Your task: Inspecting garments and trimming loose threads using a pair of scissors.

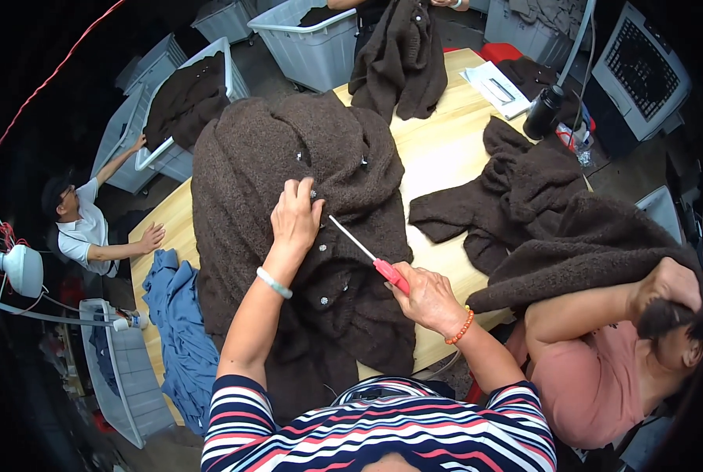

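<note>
A dark brown knit cardigan (pixel 249 173) lies spread in front of me, with several shiny round buttons along its folds. My left hand (pixel 295 216), a pale bangle on its wrist, is closed on the knit beside a button (pixel 314 193). In my right hand (pixel 430 300) is the red handle of a tool with a long, thin metal shaft (pixel 353 238). Its tip points up and left, toward the fingers of my left hand. The exact shape of the tip is too small to make out.
Blue garments (pixel 174 307) lie at the table's left edge; more brown knitwear (pixel 517 189) is at right. A black bottle (pixel 543 112) and papers (pixel 497 88) sit far right. Co-workers are at left, right and the far side. Grey bins (pixel 312 43) surround the wooden table (pixel 434 157).
</note>
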The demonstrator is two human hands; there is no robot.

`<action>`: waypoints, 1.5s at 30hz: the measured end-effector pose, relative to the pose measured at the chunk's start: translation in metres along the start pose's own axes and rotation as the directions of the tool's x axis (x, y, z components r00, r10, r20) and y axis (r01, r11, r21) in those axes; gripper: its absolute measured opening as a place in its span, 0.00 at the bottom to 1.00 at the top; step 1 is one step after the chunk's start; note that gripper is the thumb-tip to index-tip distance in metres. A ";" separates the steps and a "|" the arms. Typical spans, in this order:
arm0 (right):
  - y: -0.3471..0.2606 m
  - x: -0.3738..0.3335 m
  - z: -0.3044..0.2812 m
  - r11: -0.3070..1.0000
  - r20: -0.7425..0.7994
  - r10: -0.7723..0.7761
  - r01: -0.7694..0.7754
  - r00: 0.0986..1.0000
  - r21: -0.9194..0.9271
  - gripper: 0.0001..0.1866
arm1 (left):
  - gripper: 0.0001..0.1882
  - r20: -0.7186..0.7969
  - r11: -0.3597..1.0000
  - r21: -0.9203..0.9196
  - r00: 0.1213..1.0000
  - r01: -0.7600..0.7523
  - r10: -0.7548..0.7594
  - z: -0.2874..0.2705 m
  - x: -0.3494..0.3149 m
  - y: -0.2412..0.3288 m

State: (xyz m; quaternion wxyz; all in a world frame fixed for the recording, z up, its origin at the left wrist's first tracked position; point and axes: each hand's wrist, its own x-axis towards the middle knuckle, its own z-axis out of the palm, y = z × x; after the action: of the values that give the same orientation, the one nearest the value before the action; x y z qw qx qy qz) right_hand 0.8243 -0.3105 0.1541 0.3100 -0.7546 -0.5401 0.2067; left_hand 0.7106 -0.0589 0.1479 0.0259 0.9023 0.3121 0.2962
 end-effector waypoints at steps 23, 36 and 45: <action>0.002 0.034 0.000 0.997 0.109 0.056 -0.050 0.992 -0.058 0.10 | 0.07 0.487 0.929 -0.177 0.849 0.324 -0.203 0.024 0.022 -0.057; 0.016 0.073 0.003 0.999 0.013 0.032 -0.033 0.999 0.009 0.09 | 0.04 0.176 0.977 0.212 0.984 -0.022 -0.016 0.037 0.079 -0.060; 0.003 0.102 -0.001 0.997 0.080 -0.004 -0.003 0.997 0.082 0.11 | 0.04 0.365 0.867 -0.364 0.908 0.341 -0.204 0.032 0.064 -0.096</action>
State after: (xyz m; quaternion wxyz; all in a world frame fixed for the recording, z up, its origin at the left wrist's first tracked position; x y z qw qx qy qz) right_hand 0.8609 -0.2148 0.1547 0.3187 -0.7322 -0.5434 0.2588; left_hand 0.7161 0.0594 0.1322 0.3107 0.8569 0.3584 0.2018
